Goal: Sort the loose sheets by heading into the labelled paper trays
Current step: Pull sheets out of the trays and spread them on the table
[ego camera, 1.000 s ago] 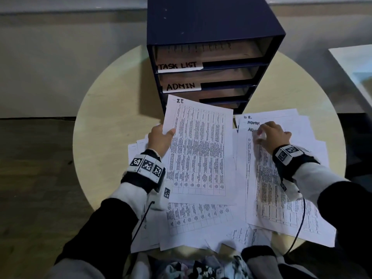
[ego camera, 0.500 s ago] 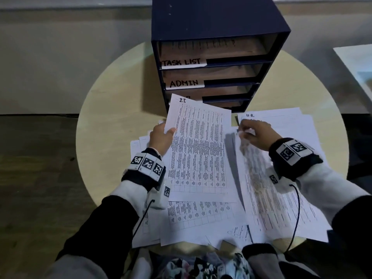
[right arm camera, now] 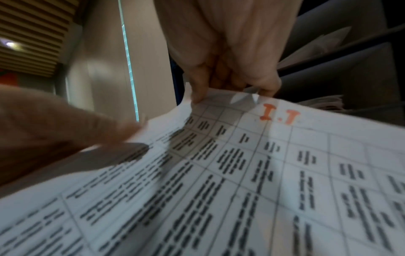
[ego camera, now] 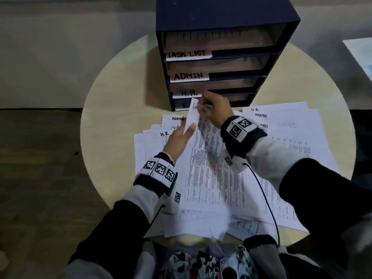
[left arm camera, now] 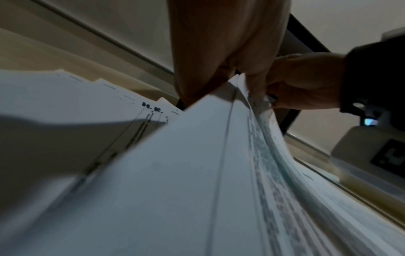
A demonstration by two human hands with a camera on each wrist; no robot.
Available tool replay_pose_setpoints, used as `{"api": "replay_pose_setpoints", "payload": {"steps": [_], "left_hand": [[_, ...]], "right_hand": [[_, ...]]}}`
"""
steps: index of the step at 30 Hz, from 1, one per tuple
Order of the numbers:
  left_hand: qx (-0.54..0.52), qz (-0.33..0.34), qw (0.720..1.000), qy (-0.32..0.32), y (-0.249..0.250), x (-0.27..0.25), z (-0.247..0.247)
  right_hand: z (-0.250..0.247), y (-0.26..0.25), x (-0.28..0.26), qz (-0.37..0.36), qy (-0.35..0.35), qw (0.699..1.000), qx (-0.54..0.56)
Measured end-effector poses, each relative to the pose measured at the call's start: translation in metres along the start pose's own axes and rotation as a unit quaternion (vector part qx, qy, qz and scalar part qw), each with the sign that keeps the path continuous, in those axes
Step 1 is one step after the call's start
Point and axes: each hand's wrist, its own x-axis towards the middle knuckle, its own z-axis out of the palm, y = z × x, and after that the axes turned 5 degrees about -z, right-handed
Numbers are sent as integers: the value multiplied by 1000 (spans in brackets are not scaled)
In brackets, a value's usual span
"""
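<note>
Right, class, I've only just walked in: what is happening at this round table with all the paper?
A person is sorting printed sheets into a dark tray unit labelled TASK LIST, ADMIN and H.R. Both hands hold one sheet headed I.T: the right hand pinches its top edge near the lowest trays, and the left hand supports its left edge. More loose sheets, some headed ADMIN or H.R., lie spread over the table, unsorted.
</note>
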Motion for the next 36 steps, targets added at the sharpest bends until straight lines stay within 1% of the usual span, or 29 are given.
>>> {"api": "replay_pose_setpoints", "payload": {"steps": [2, 3, 4, 6, 7, 8, 9, 10, 11, 13, 15, 16, 18, 19, 20, 21, 23, 24, 25, 27, 29, 31, 33, 34, 35, 36], "left_hand": [[48, 18, 999, 7, -7, 2, 3], [52, 22, 998, 24, -8, 3, 4], [39, 25, 998, 46, -8, 4, 5], [-12, 34, 994, 99, -3, 4, 2], [-31, 43, 990, 132, 1, 4, -1], [-46, 63, 984, 161, 8, 4, -6], [-63, 87, 978, 182, 16, 4, -11], [-81, 121, 970, 196, 25, 2, -16], [-96, 158, 960, 211, 37, -2, -21], [-117, 240, 929, 255, 62, -10, -29], [-143, 306, 890, 307, 82, -15, -34], [-157, 330, 872, 326, 89, -16, -34], [-189, 339, 855, 343, 94, -13, -33], [-209, 328, 855, 342, 91, -10, -33], [-227, 308, 864, 329, 87, -8, -31], [-236, 279, 878, 308, 83, -10, -28], [-212, 207, 915, 275, 68, -13, -20], [-208, 179, 926, 259, 62, -14, -18], [-208, 171, 929, 252, 59, -14, -17], [-201, 190, 924, 263, 60, -16, -19], [-188, 226, 912, 287, 70, -16, -26], [-167, 264, 905, 288, 82, -17, -33], [-151, 289, 901, 285, 87, -16, -37], [-143, 286, 903, 289, 86, -13, -38], [-136, 264, 910, 289, 83, -11, -36], [-131, 229, 923, 281, 76, -7, -34]], "right_hand": [[4, 6, -6, 12, 15, 1000, 4], [3, 10, -9, 34, 35, 999, -7], [0, 16, -12, 67, 64, 995, -30], [-14, 34, -20, 164, 126, 976, -74], [-22, 41, -25, 216, 150, 963, -55], [-30, 49, -29, 256, 166, 952, 0], [-37, 54, -32, 281, 172, 940, 85], [-41, 58, -35, 283, 169, 928, 174], [-44, 59, -36, 268, 168, 920, 232], [-53, 49, -33, 197, 223, 915, 273], [-63, 34, -26, 109, 283, 904, 302], [-68, 25, -23, 68, 313, 893, 315], [-75, 10, -19, 24, 355, 875, 328], [-75, 6, -18, 24, 361, 872, 329], [-72, 5, -19, 29, 359, 874, 328], [-68, 5, -21, 40, 347, 879, 326], [-62, 7, -27, 68, 315, 891, 321], [-60, 8, -29, 74, 303, 894, 320], [-60, 7, -30, 71, 299, 896, 321], [-64, 3, -29, 44, 307, 892, 329], [-69, -2, -27, 13, 321, 889, 327], [-72, -3, -27, -8, 321, 894, 313], [-74, -2, -29, -7, 319, 901, 295], [-74, 0, -30, 0, 317, 904, 286], [-74, 2, -32, 13, 314, 909, 275], [-72, 5, -35, 30, 307, 916, 258]]}}
